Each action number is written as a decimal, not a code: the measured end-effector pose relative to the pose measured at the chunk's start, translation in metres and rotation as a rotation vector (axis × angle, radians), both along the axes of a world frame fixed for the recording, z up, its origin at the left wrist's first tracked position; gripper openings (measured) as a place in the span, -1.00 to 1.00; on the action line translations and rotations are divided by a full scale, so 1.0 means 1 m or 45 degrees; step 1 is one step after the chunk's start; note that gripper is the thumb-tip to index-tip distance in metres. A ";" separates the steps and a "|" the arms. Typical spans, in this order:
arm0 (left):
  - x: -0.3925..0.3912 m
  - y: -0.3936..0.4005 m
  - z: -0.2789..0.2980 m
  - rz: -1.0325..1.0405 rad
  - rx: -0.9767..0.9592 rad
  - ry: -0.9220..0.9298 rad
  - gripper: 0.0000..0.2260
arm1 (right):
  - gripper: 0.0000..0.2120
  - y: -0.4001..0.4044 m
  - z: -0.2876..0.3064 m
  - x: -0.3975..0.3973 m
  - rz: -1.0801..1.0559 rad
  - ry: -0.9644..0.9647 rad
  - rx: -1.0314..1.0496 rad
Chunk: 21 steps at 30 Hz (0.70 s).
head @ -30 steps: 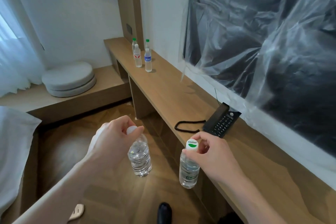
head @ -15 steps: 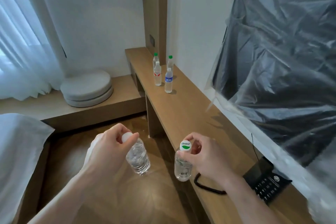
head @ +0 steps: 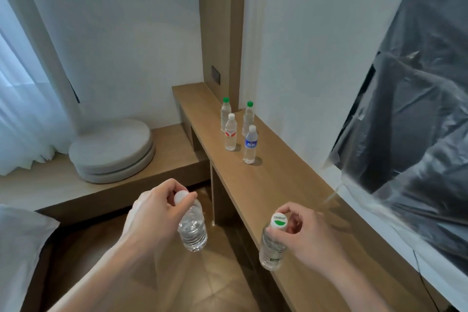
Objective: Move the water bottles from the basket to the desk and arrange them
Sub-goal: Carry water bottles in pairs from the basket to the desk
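Right hand (head: 305, 232) pinches bottle (head: 272, 251) by its green-leaf "Cestbon" cap (head: 278, 220)

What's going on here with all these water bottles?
A person is carrying two water bottles by their caps, one in each hand. The left hand grips a white-capped bottle above the floor; the right hand pinches a bottle with a green leaf on its cap at the edge of the wooden desk. Four bottles already stand upright on the desk in two pairs. No basket is in view.
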<state>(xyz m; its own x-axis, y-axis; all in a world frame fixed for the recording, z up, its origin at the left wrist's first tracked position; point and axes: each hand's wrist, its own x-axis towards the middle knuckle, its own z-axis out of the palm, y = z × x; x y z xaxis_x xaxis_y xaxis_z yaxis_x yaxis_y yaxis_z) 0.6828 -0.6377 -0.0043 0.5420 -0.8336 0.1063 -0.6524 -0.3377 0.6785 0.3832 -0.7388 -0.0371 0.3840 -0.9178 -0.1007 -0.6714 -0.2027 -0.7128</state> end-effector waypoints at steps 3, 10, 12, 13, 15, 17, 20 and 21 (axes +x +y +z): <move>0.039 -0.044 0.001 -0.076 0.021 -0.068 -0.79 | -0.73 -0.031 -0.002 0.029 -0.081 -0.025 -0.011; 0.097 -0.142 -0.006 -0.228 0.055 -0.148 -0.83 | -0.75 -0.091 -0.007 0.074 -0.227 -0.068 -0.002; 0.111 -0.171 -0.009 -0.267 0.054 -0.165 -0.83 | -0.76 -0.112 -0.007 0.084 -0.255 -0.072 -0.004; 0.117 -0.186 -0.011 -0.285 0.049 -0.163 -0.83 | -0.77 -0.124 -0.010 0.087 -0.268 -0.071 -0.004; 0.128 -0.215 -0.016 -0.307 0.041 -0.149 -0.80 | -0.78 -0.148 -0.016 0.095 -0.286 -0.074 0.004; 0.138 -0.244 -0.023 -0.326 0.048 -0.155 -0.79 | -0.77 -0.173 -0.023 0.104 -0.301 -0.076 0.022; 0.153 -0.291 -0.034 -0.363 0.091 -0.180 -0.79 | -0.77 -0.218 -0.040 0.117 -0.359 -0.099 0.038; 0.159 -0.307 -0.037 -0.375 0.109 -0.186 -0.79 | -0.78 -0.234 -0.047 0.122 -0.376 -0.108 0.053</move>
